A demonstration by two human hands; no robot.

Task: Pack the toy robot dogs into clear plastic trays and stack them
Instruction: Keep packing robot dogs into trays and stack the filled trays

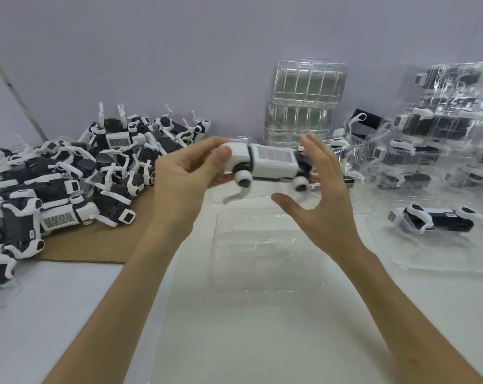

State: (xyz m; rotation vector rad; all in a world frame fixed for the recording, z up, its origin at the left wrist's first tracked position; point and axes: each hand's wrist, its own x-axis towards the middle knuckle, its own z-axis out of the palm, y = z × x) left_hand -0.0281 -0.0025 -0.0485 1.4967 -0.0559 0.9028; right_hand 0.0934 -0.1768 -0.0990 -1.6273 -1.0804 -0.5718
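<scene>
Toy dog [268,164] clamped in L hand [185,173] fingers; R hand [320,187] fingers apart.

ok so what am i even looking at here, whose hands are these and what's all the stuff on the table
There is one picture, taken by a camera worn on a person's head, looking forward and down. No machine is involved: the two bare hands belong to the wearer. The left hand grips a white toy robot dog by one end, held in the air. The right hand is spread open at its other end; whether it touches is unclear. Below, on the white table, lies an empty clear tray. On the left is a pile of loose dogs on cardboard. On the right are packed trays, stacked. At the back stand empty trays.
</scene>
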